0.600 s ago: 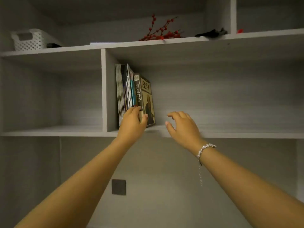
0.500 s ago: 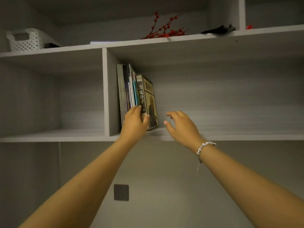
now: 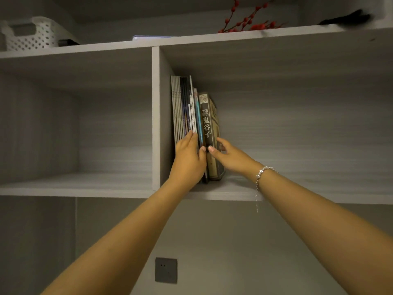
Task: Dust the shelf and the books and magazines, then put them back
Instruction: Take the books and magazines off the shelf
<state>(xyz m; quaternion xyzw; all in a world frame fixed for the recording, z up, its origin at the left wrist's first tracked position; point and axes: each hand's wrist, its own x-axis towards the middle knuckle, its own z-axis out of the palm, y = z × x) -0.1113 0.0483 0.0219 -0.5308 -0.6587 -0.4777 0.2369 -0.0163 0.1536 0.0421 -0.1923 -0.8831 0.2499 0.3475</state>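
Several thin magazines (image 3: pixel 180 107) stand upright against the divider (image 3: pixel 156 116) of a grey shelf (image 3: pixel 297 186). A thick dark book (image 3: pixel 207 122) with light characters on its spine stands at their right. My left hand (image 3: pixel 188 160) lies with straight fingers against the lower magazine spines, its thumb touching the dark book's spine. My right hand (image 3: pixel 230 156) pinches the dark book low down, thumb on the spine and fingers round the front cover. The bottoms of the magazines are hidden behind my left hand.
The upper shelf carries a white perforated basket (image 3: pixel 32 33) at the left, a flat pale item (image 3: pixel 152 37), a red berry branch (image 3: pixel 244 20) and a black object (image 3: pixel 344 19). A dark wall socket (image 3: pixel 165 270) sits below the shelf.
My right hand has moved left from open air above the shelf board and taken hold of the dark book. My left hand stays on the magazine spines. The view has come closer.
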